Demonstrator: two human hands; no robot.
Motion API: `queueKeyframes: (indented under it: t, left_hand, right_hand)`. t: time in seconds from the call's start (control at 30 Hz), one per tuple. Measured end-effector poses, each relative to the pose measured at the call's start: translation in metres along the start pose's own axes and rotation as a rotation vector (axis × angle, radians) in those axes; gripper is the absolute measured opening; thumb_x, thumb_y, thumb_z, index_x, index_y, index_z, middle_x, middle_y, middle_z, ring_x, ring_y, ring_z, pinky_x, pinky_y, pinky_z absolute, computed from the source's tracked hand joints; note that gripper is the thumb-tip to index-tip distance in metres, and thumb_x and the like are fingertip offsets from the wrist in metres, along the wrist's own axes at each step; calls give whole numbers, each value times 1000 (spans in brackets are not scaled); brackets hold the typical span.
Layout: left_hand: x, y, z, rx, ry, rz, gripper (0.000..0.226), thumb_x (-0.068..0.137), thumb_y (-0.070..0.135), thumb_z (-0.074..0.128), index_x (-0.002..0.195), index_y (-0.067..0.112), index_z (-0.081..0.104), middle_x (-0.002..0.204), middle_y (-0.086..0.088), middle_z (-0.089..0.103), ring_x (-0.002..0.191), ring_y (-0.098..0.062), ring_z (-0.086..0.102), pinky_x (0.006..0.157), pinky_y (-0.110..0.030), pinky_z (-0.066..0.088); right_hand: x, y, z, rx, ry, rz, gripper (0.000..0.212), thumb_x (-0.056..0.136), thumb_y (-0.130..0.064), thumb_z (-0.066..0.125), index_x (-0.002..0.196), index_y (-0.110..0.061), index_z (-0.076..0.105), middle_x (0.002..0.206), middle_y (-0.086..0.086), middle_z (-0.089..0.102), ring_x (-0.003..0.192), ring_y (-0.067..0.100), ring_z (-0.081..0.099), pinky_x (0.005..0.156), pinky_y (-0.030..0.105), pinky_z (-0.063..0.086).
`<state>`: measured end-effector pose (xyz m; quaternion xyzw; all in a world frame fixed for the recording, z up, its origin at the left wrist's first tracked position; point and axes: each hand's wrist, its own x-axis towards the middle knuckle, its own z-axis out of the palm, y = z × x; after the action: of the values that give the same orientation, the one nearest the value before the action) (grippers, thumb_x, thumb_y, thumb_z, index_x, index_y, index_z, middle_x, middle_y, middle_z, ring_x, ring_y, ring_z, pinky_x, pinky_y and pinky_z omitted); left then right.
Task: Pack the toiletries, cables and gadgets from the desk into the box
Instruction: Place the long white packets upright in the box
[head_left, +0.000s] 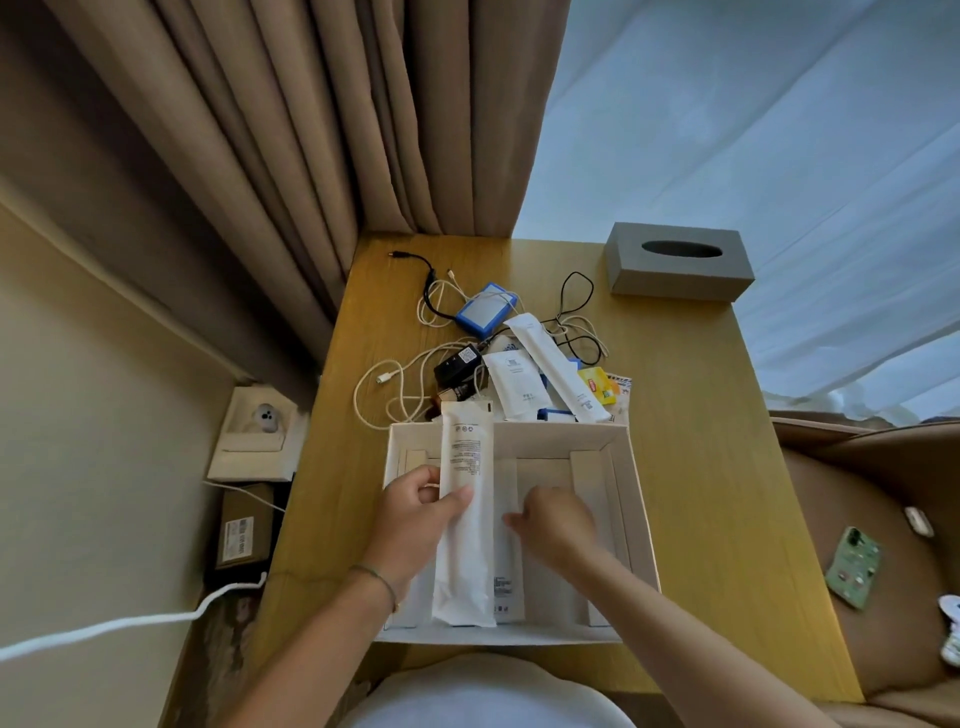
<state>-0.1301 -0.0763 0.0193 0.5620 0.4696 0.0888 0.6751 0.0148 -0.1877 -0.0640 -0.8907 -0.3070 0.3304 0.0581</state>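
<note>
A white cardboard box (618, 441) stands open on the wooden desk in front of me. My left hand (415, 514) grips a long white toiletry sachet (467, 519) that lies lengthwise over the box's left part. My right hand (556, 519) reaches inside the box, fingers curled on flat white packets lying on the bottom. Behind the box lies a heap: another long white sachet (558, 369), a square white packet (517, 384), a blue gadget (485, 309), a black power adapter (457, 364), white cables (395, 384) and a black cable (576, 306).
A grey tissue box (680, 262) stands at the desk's far right corner. Brown curtains hang behind the desk. A yellow packet (597, 384) lies beside the heap. On the brown seat to the right rest a green phone (852, 566) and a small white case (918, 521).
</note>
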Motion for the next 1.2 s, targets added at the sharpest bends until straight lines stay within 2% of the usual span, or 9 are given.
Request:
queueKeyframes:
  t: [0.1,0.23,0.47,0.6,0.7,0.77,0.97,1.1,1.2]
  left_hand:
    - [3,-10,12,78,-37,-36,16,88,19,74,103,20,70,93,4,79,86,-12,75,72,-28,59]
    - [14,-25,33,161,-79,-91,19,87,24,75,105,23,68,96,5,77,85,-10,74,71,-27,60]
    - [46,-49,70,402,-81,-148,16,86,23,75,100,21,68,100,-1,73,89,-20,71,81,-40,62]
    - [57,-63,85,538,-71,-137,19,85,25,75,102,20,70,103,1,73,93,-18,69,84,-36,59]
    - [63,-67,94,703,-82,-119,13,84,31,75,92,22,70,96,2,73,84,-14,66,71,-27,55]
    - [64,-66,99,854,-68,-90,19,82,38,76,85,22,66,87,4,71,78,-14,65,66,-27,53]
    - [67,-65,102,1173,-28,8,34,77,56,73,83,28,54,89,7,67,79,-16,63,62,-28,49]
    - [63,-58,96,1246,-71,83,37,82,62,64,90,27,55,93,7,67,81,-15,62,66,-29,50]
    - [51,-49,90,1145,-66,131,34,87,59,58,80,26,54,80,10,65,74,-11,61,66,-29,53]
  right_hand:
    - [-14,6,-28,101,136,-19,26,93,-30,58,76,-13,67,71,1,69,67,22,65,59,34,53]
    - [-38,14,-60,271,259,-36,19,91,-25,59,77,-21,71,61,-8,66,61,12,65,59,29,54]
    - [-54,26,-78,409,284,-54,16,93,-22,61,83,-19,72,69,-5,70,69,13,66,67,37,57]
    - [-56,33,-80,418,285,-70,15,93,-23,61,83,-22,72,69,-7,70,69,10,66,67,36,58]
    - [-56,36,-82,478,275,-113,16,94,-23,61,81,-24,72,64,-7,70,63,5,66,62,30,56]
    - [-57,36,-84,543,275,-152,17,93,-23,62,80,-25,71,61,-6,70,59,4,66,60,28,55]
    - [-51,28,-93,666,323,-225,17,93,-18,63,80,-24,71,61,-2,69,60,11,66,67,42,59]
    - [-31,27,-114,671,365,-231,15,94,-21,63,81,-24,71,59,-5,69,58,7,64,62,33,55]
    - [-1,25,-135,618,400,-200,16,91,-22,62,78,-27,70,60,-5,70,53,3,58,54,24,45]
